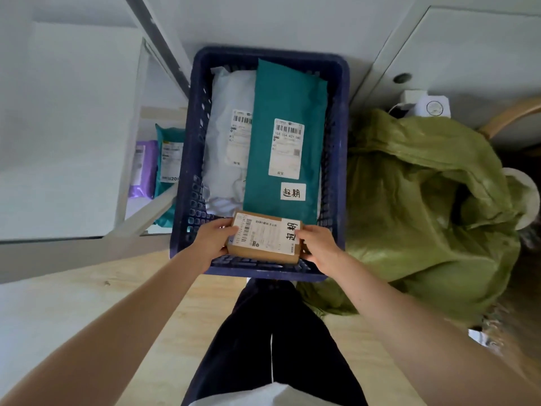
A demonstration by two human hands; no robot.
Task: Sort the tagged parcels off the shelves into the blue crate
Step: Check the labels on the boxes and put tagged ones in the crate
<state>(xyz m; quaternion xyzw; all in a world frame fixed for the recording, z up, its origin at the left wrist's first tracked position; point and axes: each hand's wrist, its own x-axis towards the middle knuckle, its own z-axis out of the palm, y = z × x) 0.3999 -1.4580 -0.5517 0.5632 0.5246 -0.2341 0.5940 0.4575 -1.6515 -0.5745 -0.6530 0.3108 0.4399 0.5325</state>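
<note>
From here I see a matt brown cardboard box (263, 244) at six o'clock of the perforated dark-blue plastic crate (193, 159) — the teal plastic mailer (287, 95) looks smooth.

The blue crate (194, 159) stands with its long side running away from the person. Inside it a white parcel (225, 106) lies flat along the left wall. A teal parcel (288, 98) overlaps its right side, label up, with a handwritten white tag at its near end. A small brown box (263, 238), labelled and tagged, is level over the crate's near edge, its ends gripped by the left hand (212, 244) and right hand (320, 247).
</note>
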